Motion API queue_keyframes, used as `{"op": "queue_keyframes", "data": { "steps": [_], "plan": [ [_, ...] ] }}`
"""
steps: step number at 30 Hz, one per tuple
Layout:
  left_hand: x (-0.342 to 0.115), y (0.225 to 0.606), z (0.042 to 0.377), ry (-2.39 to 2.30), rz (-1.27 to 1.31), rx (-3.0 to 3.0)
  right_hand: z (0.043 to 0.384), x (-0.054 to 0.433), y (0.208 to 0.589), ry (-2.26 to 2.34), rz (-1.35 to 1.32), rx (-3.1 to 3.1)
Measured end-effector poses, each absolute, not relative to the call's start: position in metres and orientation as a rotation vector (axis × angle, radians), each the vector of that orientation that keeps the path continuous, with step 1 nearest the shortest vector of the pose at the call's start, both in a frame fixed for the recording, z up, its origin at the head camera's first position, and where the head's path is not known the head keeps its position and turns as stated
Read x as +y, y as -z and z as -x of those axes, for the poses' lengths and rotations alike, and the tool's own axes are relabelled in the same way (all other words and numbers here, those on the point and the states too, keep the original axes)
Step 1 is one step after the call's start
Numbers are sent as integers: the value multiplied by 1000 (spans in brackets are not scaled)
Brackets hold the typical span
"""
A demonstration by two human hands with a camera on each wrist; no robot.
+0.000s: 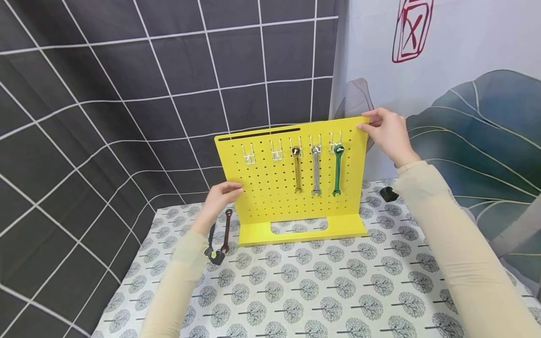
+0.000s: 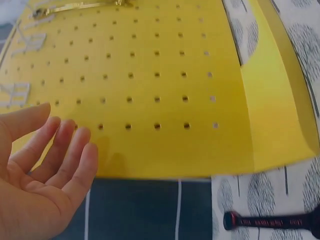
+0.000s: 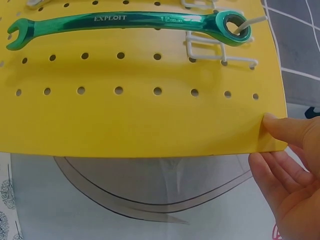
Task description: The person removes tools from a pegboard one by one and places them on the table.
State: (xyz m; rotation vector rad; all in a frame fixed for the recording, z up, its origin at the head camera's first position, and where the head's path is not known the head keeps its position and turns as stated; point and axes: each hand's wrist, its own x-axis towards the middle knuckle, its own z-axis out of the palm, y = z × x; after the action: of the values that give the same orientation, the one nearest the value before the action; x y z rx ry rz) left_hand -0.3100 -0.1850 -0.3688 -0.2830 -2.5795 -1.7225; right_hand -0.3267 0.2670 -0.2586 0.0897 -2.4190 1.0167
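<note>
A yellow pegboard [image 1: 270, 199] stands upright on its base at the back of the table. At its top right corner my right hand [image 1: 390, 136] pinches the panel, thumb in front and fingers behind. Beside the left edge is my left hand [image 1: 217, 202], its fingers loosely bent and holding nothing. Three combination wrenches hang from white hooks: a gold wrench [image 1: 297, 173], a silver wrench [image 1: 316, 173] and a green wrench [image 3: 120, 22] marked EXPLOIT. Two more hooks toward the left, one a wire hook [image 1: 249, 155], carry no wrench.
A dark red wrench [image 1: 227, 230] lies left of the pegboard, near my left wrist. The tablecloth [image 1: 291, 300] has a tree print. Behind the board hangs a dark cloth [image 1: 177, 70] with white grid lines; a pale patterned cloth [image 1: 460, 42] hangs to the right.
</note>
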Motion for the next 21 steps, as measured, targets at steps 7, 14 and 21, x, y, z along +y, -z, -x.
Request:
{"op": "queue_keyframes", "data": {
  "steps": [7, 14, 21],
  "plan": [
    [-164, 365, 312, 1745, 374, -2597, 326, 266, 257, -1030, -78, -2429],
    [-144, 362, 315, 1789, 456, -2615, 326, 266, 256, -1030, -71, -2441],
    [-122, 360, 320, 1820, 510, -2626, 326, 267, 257, -1037, -73, -2438]
  ]
}}
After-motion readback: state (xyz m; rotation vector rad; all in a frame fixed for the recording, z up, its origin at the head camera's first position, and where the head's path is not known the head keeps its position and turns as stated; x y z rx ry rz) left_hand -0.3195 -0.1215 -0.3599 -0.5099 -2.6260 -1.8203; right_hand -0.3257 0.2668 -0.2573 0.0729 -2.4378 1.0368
